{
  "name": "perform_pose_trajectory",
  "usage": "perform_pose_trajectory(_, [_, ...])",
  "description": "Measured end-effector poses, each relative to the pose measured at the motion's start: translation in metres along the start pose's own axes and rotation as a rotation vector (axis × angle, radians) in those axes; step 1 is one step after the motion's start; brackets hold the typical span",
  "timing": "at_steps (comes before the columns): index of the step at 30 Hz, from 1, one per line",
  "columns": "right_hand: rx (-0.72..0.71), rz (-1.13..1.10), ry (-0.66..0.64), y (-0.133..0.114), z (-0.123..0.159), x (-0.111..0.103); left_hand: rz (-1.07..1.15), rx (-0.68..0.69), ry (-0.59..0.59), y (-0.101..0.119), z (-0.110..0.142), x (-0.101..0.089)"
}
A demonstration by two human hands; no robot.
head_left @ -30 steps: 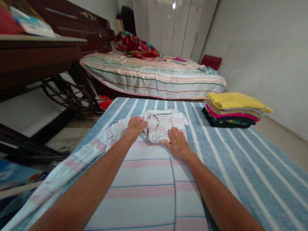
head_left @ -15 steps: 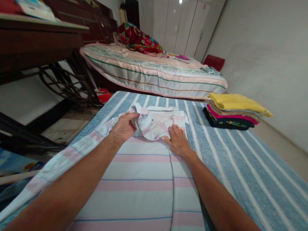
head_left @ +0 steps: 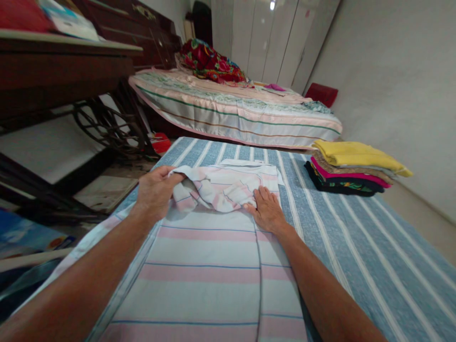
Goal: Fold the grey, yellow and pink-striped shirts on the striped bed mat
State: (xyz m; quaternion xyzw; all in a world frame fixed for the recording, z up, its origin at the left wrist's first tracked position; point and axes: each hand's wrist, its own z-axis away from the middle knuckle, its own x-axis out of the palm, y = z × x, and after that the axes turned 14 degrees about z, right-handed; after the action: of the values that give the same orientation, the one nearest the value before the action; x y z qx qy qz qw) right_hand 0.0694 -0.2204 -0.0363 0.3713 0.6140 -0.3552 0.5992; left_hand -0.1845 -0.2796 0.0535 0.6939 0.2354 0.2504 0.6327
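Pink-striped, our shirt point(head_left: 203, 278) lies on the blue cloth point(head_left: 313, 247). Our left hand point(head_left: 153, 190) pinches its bunched edge sideways, likely for tension; our right hand point(head_left: 267, 210) presses with fingers extended, seemingly anchoring the fabric.

Shirt point(head_left: 199, 270) = matt cloth (bit crumpled up top), wardrobe point(head_left: 263, 38) glossy, sheet point(head_left: 320, 228) woven-look cloth.

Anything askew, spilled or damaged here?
Mildly untidy: the red floral blanket sits heaped on the far bed, not spread. The striped shirt is bunched at its far end, between the left hand and right hand. No visible spill or damage.
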Motion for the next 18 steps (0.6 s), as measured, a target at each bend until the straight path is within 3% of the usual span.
perform_pose_trajectory(4, [0.000,0.001,-0.002,0.000,0.000,0.001,-0.275,0.084,0.023,0.013,0.024,-0.017])
perform_pose_trajectory(6, [0.004,0.000,-0.006,0.000,-0.001,0.002,-0.288,0.053,0.008,0.017,0.034,-0.026])
perform_pose_trajectory(10, [0.008,0.003,-0.001,0.000,0.000,0.002,0.035,-0.229,-0.020,0.022,0.048,-0.039])
perform_pose_trajectory(15, [0.005,-0.005,-0.008,-0.001,0.001,0.000,0.208,-0.658,0.079,0.023,0.062,-0.052])
perform_pose_trajectory(16, [0.006,-0.004,-0.010,-0.001,0.001,-0.001,0.210,-0.699,0.071,0.021,0.065,-0.055])
perform_pose_trajectory(18, [0.010,-0.003,-0.014,-0.001,0.001,-0.001,0.167,-0.618,0.031,0.016,0.071,-0.064])
